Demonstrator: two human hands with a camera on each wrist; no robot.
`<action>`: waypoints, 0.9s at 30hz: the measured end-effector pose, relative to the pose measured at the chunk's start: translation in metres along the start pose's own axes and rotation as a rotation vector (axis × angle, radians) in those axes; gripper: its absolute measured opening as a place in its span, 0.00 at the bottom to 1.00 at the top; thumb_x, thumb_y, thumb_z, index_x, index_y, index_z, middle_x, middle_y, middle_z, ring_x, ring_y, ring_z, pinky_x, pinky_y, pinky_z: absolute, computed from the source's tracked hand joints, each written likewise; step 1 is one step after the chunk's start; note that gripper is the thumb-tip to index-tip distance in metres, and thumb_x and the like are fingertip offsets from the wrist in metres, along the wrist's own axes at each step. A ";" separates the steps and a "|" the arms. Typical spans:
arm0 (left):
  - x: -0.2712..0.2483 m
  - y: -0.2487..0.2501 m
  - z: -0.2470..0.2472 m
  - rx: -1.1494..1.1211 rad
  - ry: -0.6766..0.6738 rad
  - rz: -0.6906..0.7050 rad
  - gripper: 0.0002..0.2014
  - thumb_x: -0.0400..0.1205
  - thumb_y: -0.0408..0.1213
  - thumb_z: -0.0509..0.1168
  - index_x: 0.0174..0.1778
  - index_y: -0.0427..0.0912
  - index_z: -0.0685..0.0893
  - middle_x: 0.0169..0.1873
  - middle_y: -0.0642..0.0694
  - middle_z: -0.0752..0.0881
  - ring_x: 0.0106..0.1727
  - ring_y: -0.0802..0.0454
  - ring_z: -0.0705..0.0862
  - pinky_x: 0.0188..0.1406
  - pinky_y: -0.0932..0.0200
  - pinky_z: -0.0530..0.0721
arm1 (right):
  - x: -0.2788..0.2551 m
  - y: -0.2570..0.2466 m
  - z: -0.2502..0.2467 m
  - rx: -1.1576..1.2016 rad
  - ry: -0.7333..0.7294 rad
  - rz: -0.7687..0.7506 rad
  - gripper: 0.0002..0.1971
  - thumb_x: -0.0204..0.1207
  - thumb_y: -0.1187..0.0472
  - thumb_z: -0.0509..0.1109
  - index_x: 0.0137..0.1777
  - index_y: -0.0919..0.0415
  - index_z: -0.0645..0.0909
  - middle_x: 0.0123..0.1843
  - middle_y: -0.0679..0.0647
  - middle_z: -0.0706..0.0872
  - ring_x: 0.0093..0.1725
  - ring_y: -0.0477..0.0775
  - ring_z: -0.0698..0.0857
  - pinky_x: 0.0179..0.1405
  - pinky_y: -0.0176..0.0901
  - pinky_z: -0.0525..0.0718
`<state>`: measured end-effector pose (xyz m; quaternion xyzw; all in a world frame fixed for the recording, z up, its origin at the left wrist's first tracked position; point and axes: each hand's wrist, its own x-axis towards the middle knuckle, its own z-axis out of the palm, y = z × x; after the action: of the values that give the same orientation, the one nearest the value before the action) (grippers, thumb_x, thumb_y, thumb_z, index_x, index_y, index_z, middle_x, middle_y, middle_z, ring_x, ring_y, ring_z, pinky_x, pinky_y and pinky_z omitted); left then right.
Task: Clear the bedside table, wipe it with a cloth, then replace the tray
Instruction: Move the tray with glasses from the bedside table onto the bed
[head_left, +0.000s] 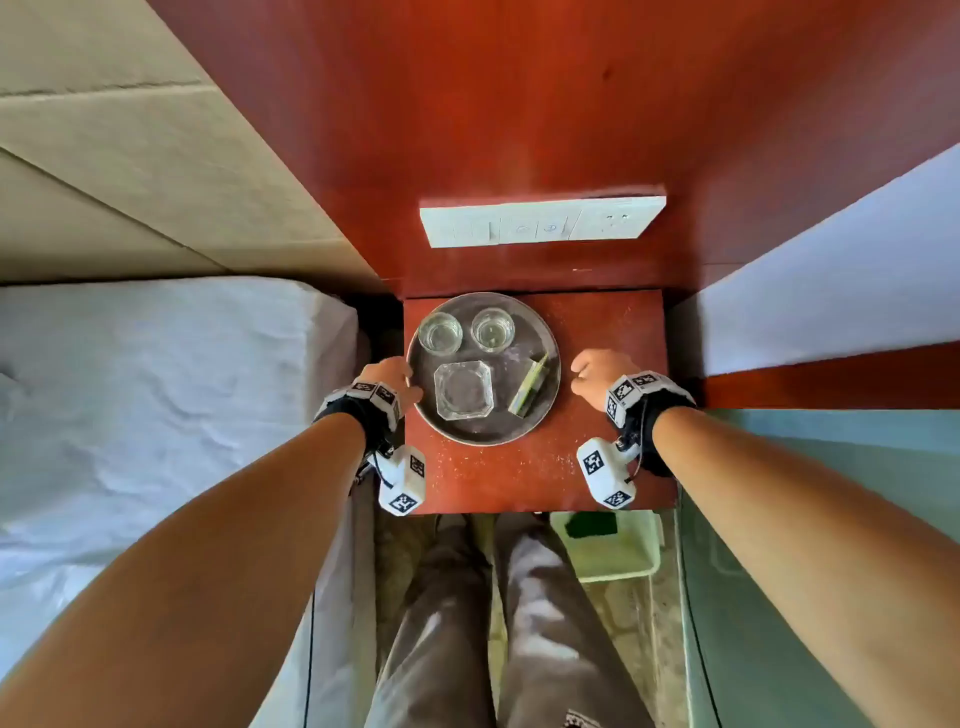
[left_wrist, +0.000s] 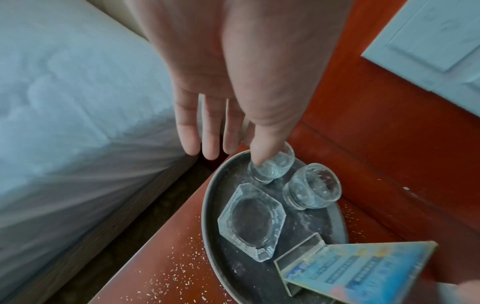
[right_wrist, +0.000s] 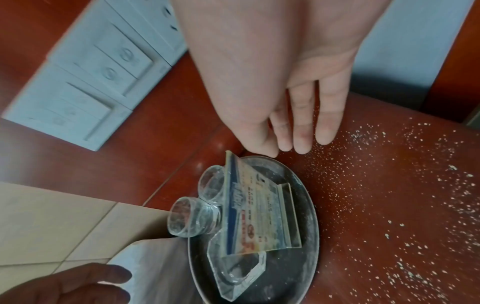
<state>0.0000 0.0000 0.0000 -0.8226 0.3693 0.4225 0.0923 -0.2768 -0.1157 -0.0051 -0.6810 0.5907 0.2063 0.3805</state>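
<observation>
While the round metal tray (head_left: 551, 345) sits centre-frame on the red desk (head_left: 597, 467), nothing of the task looks done yet. It carries two small glasses (head_left: 440, 332), a square glass ashtray (head_left: 463, 390) and an acrylic card stand (head_left: 530, 387), all standing inside the rim.

Left hand (head_left: 388, 375) is at the tray's left edge: in the left wrist view the fingers are near straight and hang over the rim beside the nearer glass. Can't tell if they touch it; no grip on anything. Right hand (head_left: 597, 370) is just right of the tray, apart from it in the head view, fingers loosely extended over the bare desk, holding nothing.

Pale crumbs or grit (right_wrist: 405, 185) are scattered over the desk, so wiping hasn't happened. No cloth in either hand; something green sits in a pale bin (head_left: 618, 551) on the floor, lower centre, too small to identify.

My read: step one, about to lift the loaded tray off with both hands. Left to do: clear, wipe, replace the tray. Bed (head_left: 156, 389) at left, switch panel (head_left: 540, 221) above.
</observation>
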 end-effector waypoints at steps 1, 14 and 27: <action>0.007 -0.001 0.003 -0.016 -0.001 -0.028 0.20 0.79 0.45 0.69 0.68 0.47 0.79 0.61 0.42 0.84 0.55 0.41 0.83 0.51 0.54 0.81 | 0.010 0.002 0.003 0.000 -0.010 0.008 0.16 0.76 0.58 0.68 0.64 0.53 0.82 0.61 0.52 0.87 0.58 0.58 0.86 0.57 0.45 0.83; 0.085 -0.007 0.063 -0.135 0.054 -0.188 0.28 0.78 0.37 0.69 0.73 0.39 0.69 0.69 0.35 0.73 0.68 0.33 0.77 0.67 0.41 0.76 | 0.101 0.020 0.061 0.003 -0.046 0.072 0.26 0.76 0.55 0.71 0.73 0.56 0.71 0.65 0.56 0.85 0.62 0.60 0.84 0.50 0.41 0.77; 0.120 -0.015 0.079 -0.191 0.100 -0.234 0.21 0.78 0.30 0.62 0.68 0.44 0.71 0.56 0.34 0.84 0.55 0.31 0.84 0.57 0.39 0.85 | 0.123 0.017 0.088 0.174 0.009 0.148 0.13 0.76 0.60 0.69 0.59 0.53 0.73 0.48 0.53 0.85 0.41 0.57 0.83 0.41 0.42 0.78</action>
<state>0.0052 -0.0165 -0.1433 -0.8851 0.2331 0.4004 0.0438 -0.2514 -0.1283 -0.1544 -0.6009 0.6566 0.1790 0.4192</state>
